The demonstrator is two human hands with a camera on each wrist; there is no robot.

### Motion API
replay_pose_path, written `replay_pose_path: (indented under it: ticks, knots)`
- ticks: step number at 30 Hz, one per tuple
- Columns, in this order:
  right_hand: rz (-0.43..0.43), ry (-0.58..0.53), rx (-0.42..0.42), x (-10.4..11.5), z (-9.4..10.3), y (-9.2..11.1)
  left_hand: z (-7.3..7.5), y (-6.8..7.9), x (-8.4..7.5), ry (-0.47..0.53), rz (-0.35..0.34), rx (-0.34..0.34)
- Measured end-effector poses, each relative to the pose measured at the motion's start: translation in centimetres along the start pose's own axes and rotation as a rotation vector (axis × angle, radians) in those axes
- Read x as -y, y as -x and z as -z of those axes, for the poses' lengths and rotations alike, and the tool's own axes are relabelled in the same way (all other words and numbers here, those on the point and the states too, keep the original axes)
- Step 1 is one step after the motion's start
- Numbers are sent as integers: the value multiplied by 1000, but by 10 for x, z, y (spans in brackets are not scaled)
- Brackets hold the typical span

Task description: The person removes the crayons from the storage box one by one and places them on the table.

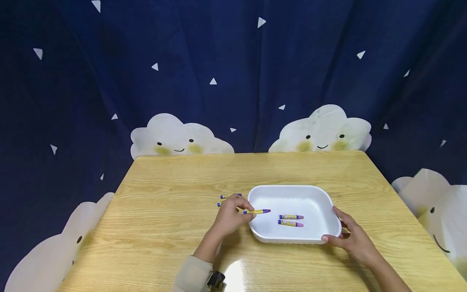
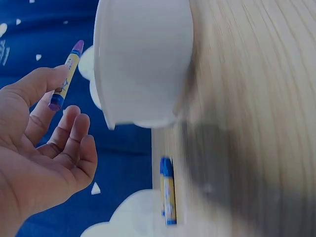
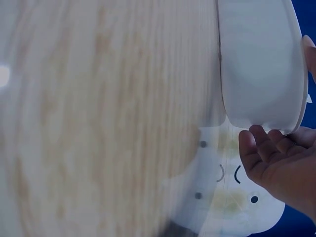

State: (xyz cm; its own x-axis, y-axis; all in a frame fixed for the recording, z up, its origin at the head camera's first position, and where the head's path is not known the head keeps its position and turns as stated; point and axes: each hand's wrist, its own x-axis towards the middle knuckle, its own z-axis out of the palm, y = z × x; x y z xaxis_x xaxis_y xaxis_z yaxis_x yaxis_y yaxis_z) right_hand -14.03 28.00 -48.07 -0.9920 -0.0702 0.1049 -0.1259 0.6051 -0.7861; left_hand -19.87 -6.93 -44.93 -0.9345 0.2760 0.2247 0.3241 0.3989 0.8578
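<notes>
Between thumb and fingers, my left hand pinches a purple crayon with a yellow wrapper, just over the left rim of a white plastic tray. In the left wrist view the held crayon points up, its purple tip clear of the thumb. Inside the tray lie a purple-pink crayon and a pink crayon, side by side. My right hand holds the tray's right end, thumb on the rim and fingers against the outer wall.
Left of the tray, two more yellow-wrapped crayons lie on the wooden table, partly behind my left hand in the head view. A dark blue curtain with white triangles hangs behind, and cloud-shaped panels line the table's edges.
</notes>
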Motion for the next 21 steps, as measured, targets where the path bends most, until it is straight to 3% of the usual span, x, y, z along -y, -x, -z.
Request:
replay_pose_path:
  ticks: [13,21]
  knots:
    - [-23,-2,6,-1,0,0,37,14,33,-37,78,-46]
    - [-15,17,0,-1,1,0,47,18,56,-24,192,-28]
